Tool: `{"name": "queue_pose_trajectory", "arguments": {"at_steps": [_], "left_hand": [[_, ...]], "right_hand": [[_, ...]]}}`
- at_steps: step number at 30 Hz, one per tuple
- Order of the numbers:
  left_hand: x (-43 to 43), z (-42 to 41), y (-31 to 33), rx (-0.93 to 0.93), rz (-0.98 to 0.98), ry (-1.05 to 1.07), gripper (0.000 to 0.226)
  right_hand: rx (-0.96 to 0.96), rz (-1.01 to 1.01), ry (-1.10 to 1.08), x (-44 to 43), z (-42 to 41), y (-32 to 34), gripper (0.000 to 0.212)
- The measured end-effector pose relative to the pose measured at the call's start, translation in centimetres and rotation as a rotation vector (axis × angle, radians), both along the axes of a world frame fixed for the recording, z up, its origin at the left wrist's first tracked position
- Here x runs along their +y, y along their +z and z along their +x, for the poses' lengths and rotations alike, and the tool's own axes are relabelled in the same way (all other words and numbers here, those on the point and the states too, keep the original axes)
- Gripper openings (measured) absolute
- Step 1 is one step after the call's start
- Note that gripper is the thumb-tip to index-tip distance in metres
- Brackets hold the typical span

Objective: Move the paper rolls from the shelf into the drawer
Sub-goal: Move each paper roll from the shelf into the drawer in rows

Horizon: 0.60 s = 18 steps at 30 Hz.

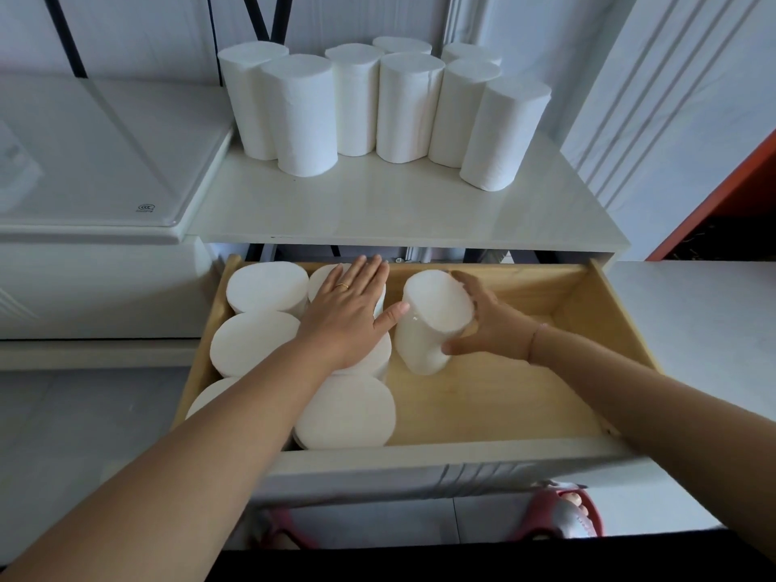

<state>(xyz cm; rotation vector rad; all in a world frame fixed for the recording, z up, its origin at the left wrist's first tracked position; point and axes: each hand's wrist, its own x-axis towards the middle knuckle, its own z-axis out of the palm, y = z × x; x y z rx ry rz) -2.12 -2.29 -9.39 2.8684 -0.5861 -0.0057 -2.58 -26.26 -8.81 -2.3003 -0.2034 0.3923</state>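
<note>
Gripping a tilted paper roll [428,321], right hand [491,325] over wooden drawer [504,396].

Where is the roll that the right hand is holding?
The roll is inside the drawer, near the middle, tilted, between the right hand and the left hand.

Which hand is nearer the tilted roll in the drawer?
Right. The right hand holds the tilted roll; the left hand lies flat on neighbouring rolls, thumb just touching it.
</note>
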Motion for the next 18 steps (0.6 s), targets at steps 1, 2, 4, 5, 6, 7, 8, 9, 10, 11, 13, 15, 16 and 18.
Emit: {"name": "queue_pose_trajectory", "arguments": {"at_steps": [1, 2, 4, 5, 6, 7, 8, 9, 10, 11, 13, 15, 16, 18], "left_hand": [[0.0, 0.0, 0.0, -0.001, 0.001, -0.001, 0.091], [0.0, 0.1, -0.1, -0.003, 0.003, -0.003, 0.091], [-0.1, 0.1, -0.1, -0.007, 0.010, -0.004, 0.092], [-0.1, 0.2, -0.1, -0.011, 0.011, -0.003, 0.092], [-0.1, 0.2, -0.1, -0.016, 0.011, -0.001, 0.092], [-0.1, 0.2, -0.1, -0.019, 0.012, 0.001, 0.092], [0.0, 0.2, -0.1, -0.019, 0.012, 0.002, 0.092], [0.0, 0.2, -0.1, -0.015, 0.010, 0.002, 0.092], [0.0, 0.1, -0.1, -0.010, 0.009, 0.001, 0.091], [0.0, 0.1, -0.1, -0.007, 0.008, -0.001, 0.091], [0.0, 0.1, 0.0, -0.006, 0.007, -0.003, 0.090], [0.0, 0.2, 0.0, -0.006, 0.007, -0.003, 0.090], [0.0, 0.2, 0.0, -0.007, 0.007, -0.003, 0.090], [0.0, 0.1, 0.0, -0.009, 0.007, -0.003, 0.090]], "right_hand": [[-0.005, 0.005, 0.025, -0.3, 0.3, 0.9, 0.115], [-0.004, 0.043, 0.036, -0.5, 0.5, 1.6, 0.112], [0.022, 0.188, 0.004, -0.4, 1.1, 2.8, 0.101], [0.043, 0.254, -0.014, -0.1, 1.3, 3.0, 0.096], [0.057, 0.285, -0.014, 0.2, 1.5, 3.1, 0.092], [0.063, 0.273, 0.011, 0.6, 1.7, 3.0, 0.090], [0.066, 0.237, 0.053, 1.0, 1.8, 2.8, 0.089], [0.064, 0.189, 0.095, 1.2, 1.9, 2.6, 0.087], [0.056, 0.140, 0.126, 1.4, 1.9, 2.5, 0.086], [0.040, 0.095, 0.145, 1.5, 2.0, 2.4, 0.084], [-0.011, 0.020, 0.144, 1.5, 2.0, 2.4, 0.079], [-0.049, -0.050, 0.090, 1.6, 1.7, 2.4, 0.078], [-0.060, -0.090, 0.044, 1.6, 1.4, 2.4, 0.078], [-0.080, -0.166, -0.069, 1.7, 0.7, 2.2, 0.078]]}}
